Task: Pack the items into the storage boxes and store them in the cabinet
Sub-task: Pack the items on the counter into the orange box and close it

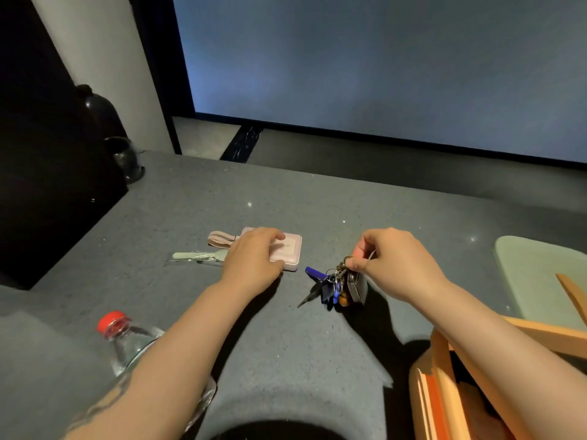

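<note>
Your right hand (390, 258) pinches the key bunch (338, 285) just above the countertop (190, 201); your left hand (254, 258) clasps the pink case (287, 249) lying there (strap trailing left); dangling keys may snag or slip.

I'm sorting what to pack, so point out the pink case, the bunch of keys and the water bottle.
pink case (290, 250): head view, bare right part of its top.
bunch of keys (336, 285): head view, middle of the hanging cluster.
water bottle (112, 322): head view, red cap.
</note>
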The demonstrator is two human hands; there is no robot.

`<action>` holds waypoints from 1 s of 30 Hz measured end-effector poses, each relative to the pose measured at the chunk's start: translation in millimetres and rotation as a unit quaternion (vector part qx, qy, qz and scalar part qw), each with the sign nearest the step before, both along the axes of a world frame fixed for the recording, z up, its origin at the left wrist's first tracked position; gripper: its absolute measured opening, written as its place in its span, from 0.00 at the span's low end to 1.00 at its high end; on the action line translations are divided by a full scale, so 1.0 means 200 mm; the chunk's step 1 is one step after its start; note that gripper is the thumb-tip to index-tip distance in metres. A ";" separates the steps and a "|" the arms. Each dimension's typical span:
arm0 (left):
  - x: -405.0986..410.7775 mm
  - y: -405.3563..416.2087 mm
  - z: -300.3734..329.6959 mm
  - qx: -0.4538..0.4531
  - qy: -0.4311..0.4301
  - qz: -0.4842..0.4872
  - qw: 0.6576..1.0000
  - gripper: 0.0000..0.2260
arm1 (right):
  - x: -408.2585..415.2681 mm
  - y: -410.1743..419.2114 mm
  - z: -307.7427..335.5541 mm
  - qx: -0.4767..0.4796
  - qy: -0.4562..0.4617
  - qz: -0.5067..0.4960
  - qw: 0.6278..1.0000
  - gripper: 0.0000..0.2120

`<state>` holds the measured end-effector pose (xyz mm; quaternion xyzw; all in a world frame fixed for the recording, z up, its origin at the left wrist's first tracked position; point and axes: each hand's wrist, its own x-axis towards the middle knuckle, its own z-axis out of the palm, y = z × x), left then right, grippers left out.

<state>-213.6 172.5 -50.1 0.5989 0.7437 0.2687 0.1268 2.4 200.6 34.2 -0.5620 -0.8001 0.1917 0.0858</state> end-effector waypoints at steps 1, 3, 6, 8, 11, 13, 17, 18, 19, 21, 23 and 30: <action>-0.03 0.05 0.00 -0.026 0.040 -0.032 0.998 0.23 | 0.00 -0.01 0.00 0.001 0.005 -0.005 1.000 0.09; -0.08 0.13 0.00 -0.099 0.107 -0.089 0.985 0.34 | 0.01 -0.01 -0.02 0.003 0.007 -0.011 1.000 0.09; -0.12 0.19 -0.02 -0.161 0.129 -0.116 0.972 0.41 | 0.01 -0.02 -0.04 0.005 0.008 -0.009 1.000 0.09; -0.12 0.20 -0.04 -0.145 0.111 -0.107 0.977 0.41 | 0.02 -0.01 -0.05 0.009 0.011 -0.006 1.000 0.09; -0.11 0.21 -0.04 -0.119 0.058 -0.070 0.989 0.39 | 0.03 -0.01 -0.05 0.008 0.024 -0.007 1.000 0.09; -0.09 0.19 -0.05 -0.108 0.046 -0.058 0.991 0.37 | 0.04 -0.02 -0.05 0.006 0.036 -0.014 0.999 0.08; -0.04 0.14 0.04 -0.044 0.048 -0.059 0.996 0.36 | 0.11 -0.05 0.01 0.027 0.088 -0.041 0.995 0.08; -0.01 0.12 0.09 -0.020 0.047 -0.054 0.997 0.37 | 0.14 -0.07 0.04 0.041 0.109 -0.050 0.992 0.08; 0.01 0.11 0.16 0.006 0.051 -0.049 0.997 0.37 | 0.16 -0.08 0.07 0.058 0.133 -0.059 0.988 0.08; 0.08 0.06 0.32 0.054 0.067 -0.047 0.995 0.34 | 0.24 -0.13 0.15 0.093 0.189 -0.082 0.974 0.08; 0.19 -0.01 0.48 0.097 0.073 -0.057 0.991 0.32 | 0.33 -0.19 0.25 0.115 0.248 -0.104 0.956 0.08; 0.71 -0.34 0.79 0.117 0.015 -0.142 0.983 0.31 | 0.83 -0.46 0.51 0.173 0.281 -0.163 0.930 0.06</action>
